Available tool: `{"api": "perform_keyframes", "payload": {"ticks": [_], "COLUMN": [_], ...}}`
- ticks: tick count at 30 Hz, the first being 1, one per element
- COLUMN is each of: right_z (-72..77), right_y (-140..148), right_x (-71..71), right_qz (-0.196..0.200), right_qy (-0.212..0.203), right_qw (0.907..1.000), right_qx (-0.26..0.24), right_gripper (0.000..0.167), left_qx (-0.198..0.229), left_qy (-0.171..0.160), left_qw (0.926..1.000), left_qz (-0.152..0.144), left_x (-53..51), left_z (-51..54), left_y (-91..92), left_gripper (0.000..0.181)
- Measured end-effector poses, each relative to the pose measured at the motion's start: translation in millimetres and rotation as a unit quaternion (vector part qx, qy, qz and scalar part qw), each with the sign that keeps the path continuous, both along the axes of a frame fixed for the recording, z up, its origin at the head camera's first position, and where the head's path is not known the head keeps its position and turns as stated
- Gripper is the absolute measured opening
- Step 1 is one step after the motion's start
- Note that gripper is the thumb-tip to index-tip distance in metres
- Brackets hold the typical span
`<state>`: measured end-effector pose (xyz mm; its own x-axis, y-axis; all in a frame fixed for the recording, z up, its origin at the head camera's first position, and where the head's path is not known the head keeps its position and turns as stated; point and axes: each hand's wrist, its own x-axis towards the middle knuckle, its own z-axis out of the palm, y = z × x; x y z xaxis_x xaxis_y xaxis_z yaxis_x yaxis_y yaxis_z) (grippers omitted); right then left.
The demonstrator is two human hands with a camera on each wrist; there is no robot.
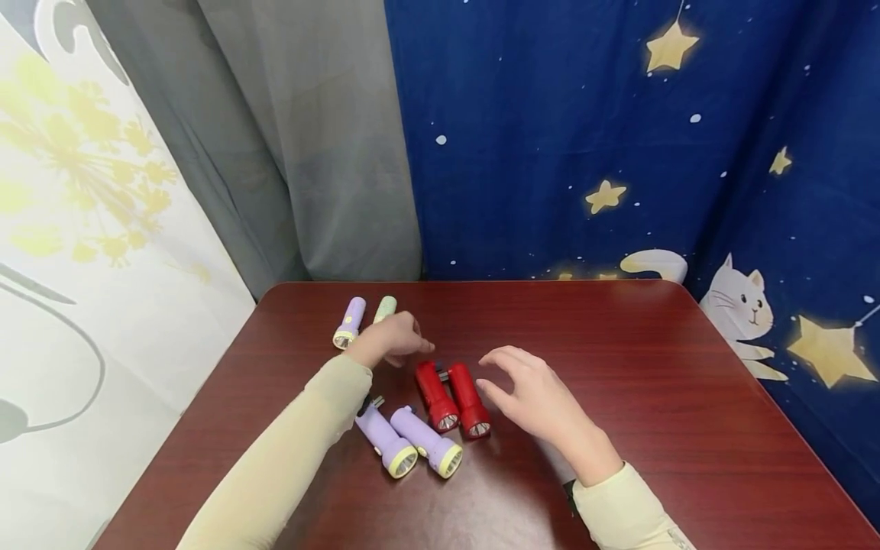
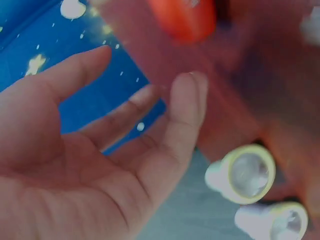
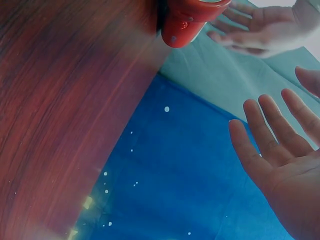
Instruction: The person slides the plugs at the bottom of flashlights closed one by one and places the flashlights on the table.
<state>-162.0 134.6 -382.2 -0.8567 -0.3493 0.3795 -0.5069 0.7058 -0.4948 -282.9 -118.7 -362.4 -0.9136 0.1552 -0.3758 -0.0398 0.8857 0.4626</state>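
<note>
Six flashlights lie on a red-brown worktop (image 1: 619,321) as I watch over the remote feed, two bare hands framing the red pair at the centre. The left hand (image 1: 395,336) hangs just beyond the tail of the left red flashlight (image 1: 435,395), fingers loosely bent and holding nothing; the right hand (image 1: 532,389) hovers just to the right of the right red flashlight (image 1: 469,401), thumb and fingers parted, likewise unloaded. The hands are apart from each other, with the red pair lying between them and a little toward the wearer from the left one. Both red barrels run nearly parallel, tails pointing away and slightly left, lenses toward the wearer; I judge the right hand nearer to the pair's flank, the left nearer to its tail ends.

Closer to the wearer, a left lavender flashlight (image 1: 385,437) and a right lavender flashlight (image 1: 425,438) slant side by side, yellow-rimmed lenses toward the near right. At the back left lie a smaller lavender flashlight (image 1: 352,315) and a mint-green flashlight (image 1: 386,307), the latter partly hidden by the left arm.

I can read no brand or lettering (the stars (image 1: 670,48) belong to the blue curtain (image 1: 516,153)); a small mark (image 3: 184,25) on red casing in the right wrist view may be a label or a switch.
</note>
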Motion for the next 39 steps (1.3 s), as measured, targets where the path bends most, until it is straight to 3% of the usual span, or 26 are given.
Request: {"api": "perform_keyframes", "payload": {"ticks": [4,9,18,27,34,39], "right_z": [-1.1,-2.1,-3.7,-6.4,-7.3,-7.5], "right_y": [0.2,1.0,1.9,2.0,0.6,-0.2], "right_x": [0.7,1.0,-0.4,-1.3,-1.2,-1.3], "right_qz": [-0.002,-0.008,-0.008,-0.004,-0.003,-0.003], "right_qy": [-0.007,-0.011,-0.01,-0.004,-0.004,-0.001], "right_qw": [1.0,0.9999,0.9999,1.0,1.0,1.0], "right_qx": [0.001,0.0,-0.003,-0.005,-0.003,-0.003], "right_gripper": [0.03,0.03,0.03,0.029,0.029,0.029], "left_qx": [0.0,0.059,0.123,0.154,0.164,0.153], "left_qy": [-0.047,-0.079,-0.086,-0.093,-0.059,-0.024], "left_qw": [0.9982,0.992,0.985,0.9808,0.9817,0.9855], "left_qz": [0.037,0.078,0.085,0.075,0.077,0.069], "left_x": [8.5,10.5,13.3,15.2,13.9,15.0], "left_z": [-15.5,-28.2,-36.4,-32.6,-22.0,-6.3], "left_y": [4.4,6.4,8.1,1.1,-2.2,-3.7], "left_gripper": [0.045,0.042,0.024,0.014,0.018,0.021]}}
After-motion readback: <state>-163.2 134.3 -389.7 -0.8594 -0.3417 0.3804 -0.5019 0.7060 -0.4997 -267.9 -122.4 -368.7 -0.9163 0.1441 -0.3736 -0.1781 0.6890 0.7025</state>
